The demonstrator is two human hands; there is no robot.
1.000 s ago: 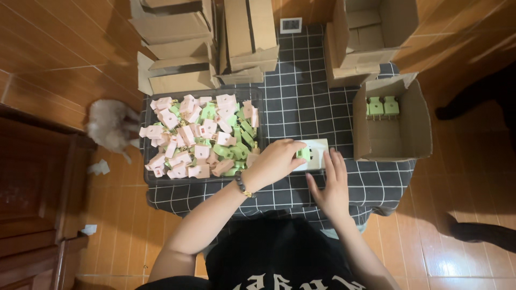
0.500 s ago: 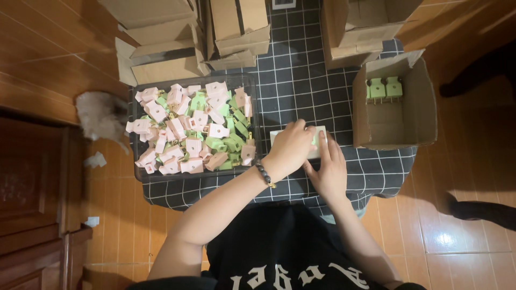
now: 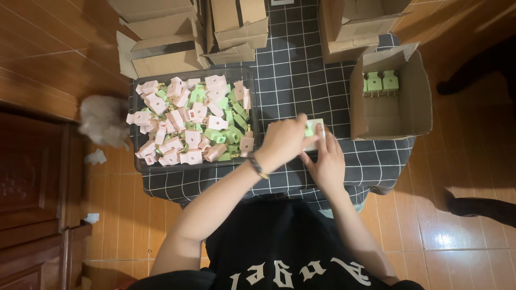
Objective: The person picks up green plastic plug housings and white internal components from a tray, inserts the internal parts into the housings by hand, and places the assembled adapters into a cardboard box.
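My left hand [image 3: 284, 142] and my right hand [image 3: 325, 162] meet over a small white box [image 3: 317, 134] with a green plug [image 3: 310, 129] showing at its top, on the dark checked cloth [image 3: 301, 75]. Both hands grip the box; the left covers most of it. To the left lies a clear tray [image 3: 141, 165] piled with several pink and green plugs [image 3: 193, 121]. An open cardboard box [image 3: 414, 102] at the right holds two green plugs [image 3: 380, 82] standing upright.
Several folded and open cardboard boxes [image 3: 236, 27] crowd the far edge of the cloth. A fluffy white animal [image 3: 102, 121] lies on the orange tiled floor left of the tray. Dark wooden furniture [image 3: 32, 188] stands at the left. Dark shapes [image 3: 484, 207] lie on the floor right.
The view has shifted so the scene sits lower and left. My hands have closed together on the white box, the left now covering it more.
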